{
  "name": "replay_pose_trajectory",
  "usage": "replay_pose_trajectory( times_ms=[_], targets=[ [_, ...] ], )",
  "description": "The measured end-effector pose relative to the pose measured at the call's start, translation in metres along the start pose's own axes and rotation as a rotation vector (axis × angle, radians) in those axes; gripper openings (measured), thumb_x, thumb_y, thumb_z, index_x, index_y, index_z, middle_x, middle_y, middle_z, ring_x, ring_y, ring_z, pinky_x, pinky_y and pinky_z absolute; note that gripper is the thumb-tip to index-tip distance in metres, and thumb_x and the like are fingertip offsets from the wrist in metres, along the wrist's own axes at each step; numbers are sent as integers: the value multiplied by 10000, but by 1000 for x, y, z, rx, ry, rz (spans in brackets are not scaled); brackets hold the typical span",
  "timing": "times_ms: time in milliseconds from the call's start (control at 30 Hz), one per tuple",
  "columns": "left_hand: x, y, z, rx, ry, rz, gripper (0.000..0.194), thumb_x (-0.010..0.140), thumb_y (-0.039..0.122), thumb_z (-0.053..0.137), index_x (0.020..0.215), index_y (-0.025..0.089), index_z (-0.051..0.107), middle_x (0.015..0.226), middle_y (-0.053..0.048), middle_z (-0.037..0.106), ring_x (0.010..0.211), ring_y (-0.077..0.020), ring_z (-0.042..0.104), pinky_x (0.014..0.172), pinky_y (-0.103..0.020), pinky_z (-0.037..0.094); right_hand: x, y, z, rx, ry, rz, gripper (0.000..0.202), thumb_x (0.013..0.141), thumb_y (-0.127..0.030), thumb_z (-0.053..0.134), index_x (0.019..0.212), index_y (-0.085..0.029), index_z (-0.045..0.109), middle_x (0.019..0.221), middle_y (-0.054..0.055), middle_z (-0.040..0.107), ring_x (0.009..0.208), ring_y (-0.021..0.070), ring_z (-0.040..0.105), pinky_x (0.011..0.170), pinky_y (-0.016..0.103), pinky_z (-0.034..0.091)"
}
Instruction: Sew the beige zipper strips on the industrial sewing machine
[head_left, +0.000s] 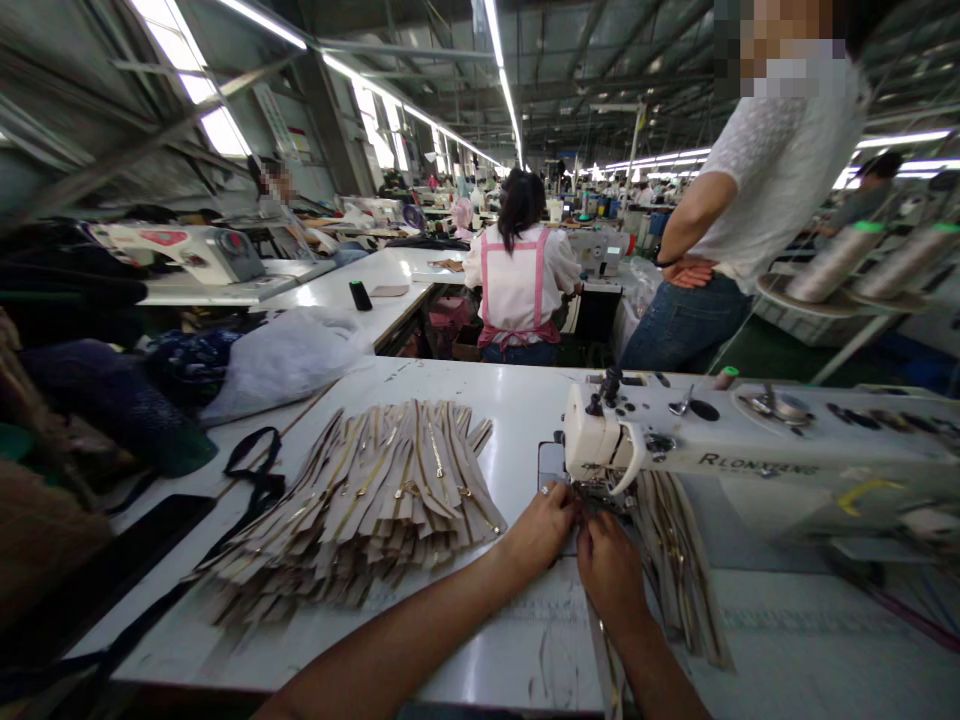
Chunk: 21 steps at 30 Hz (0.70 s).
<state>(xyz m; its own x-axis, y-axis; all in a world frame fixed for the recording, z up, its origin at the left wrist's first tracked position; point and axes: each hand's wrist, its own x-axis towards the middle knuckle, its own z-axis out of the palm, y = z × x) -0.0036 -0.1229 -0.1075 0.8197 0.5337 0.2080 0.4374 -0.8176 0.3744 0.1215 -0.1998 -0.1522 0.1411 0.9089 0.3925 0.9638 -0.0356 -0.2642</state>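
My left hand (544, 525) is closed at the needle area of a white sewing machine (675, 430), its fingertips pinched together. Right beside it, my right hand (611, 565) pinches a beige zipper strip (609, 665) that hangs down toward the table's front edge. What lies between the fingertips of my left hand is too small to tell. A large fanned pile of beige zippers (375, 500) with gold teeth lies left of my hands. More zippers (679, 570) lie under the machine arm, right of my right hand.
A black strap (259, 465) and a white plastic bag (289, 360) lie at the left. A black thread cone (360, 295) stands on the table beyond. Ahead, one person (517, 270) sits with their back turned; another (757, 200) stands at the right near thread cones (836, 265).
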Motion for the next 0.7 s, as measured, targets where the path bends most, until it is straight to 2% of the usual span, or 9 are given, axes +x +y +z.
replay_pose_trajectory(
  times_ms=[167,467,700],
  targets=[
    [2,-2,0,-27,-6,0,186,939,117,482,987,145,659,1028,-74,576,991,-216,518,926,-360,482,3,-4,-3,-43,-36,22,293,923,-134,394,965,-159,682,887,92,675,850,202,655,749,294,485],
    [1,-8,3,-39,30,18,199,944,118,485,1043,129,657,1032,-87,604,1004,-209,536,922,-328,480,6,-8,-8,-59,-40,29,280,921,-134,411,1013,-131,676,903,95,670,838,211,660,746,304,496],
    [-9,-12,10,-163,133,-14,223,961,197,479,1047,158,682,1020,-80,631,979,-202,561,894,-319,500,6,-5,-4,-20,-6,22,322,929,-156,400,1118,-146,660,952,99,683,869,207,663,761,299,503]
  ],
)
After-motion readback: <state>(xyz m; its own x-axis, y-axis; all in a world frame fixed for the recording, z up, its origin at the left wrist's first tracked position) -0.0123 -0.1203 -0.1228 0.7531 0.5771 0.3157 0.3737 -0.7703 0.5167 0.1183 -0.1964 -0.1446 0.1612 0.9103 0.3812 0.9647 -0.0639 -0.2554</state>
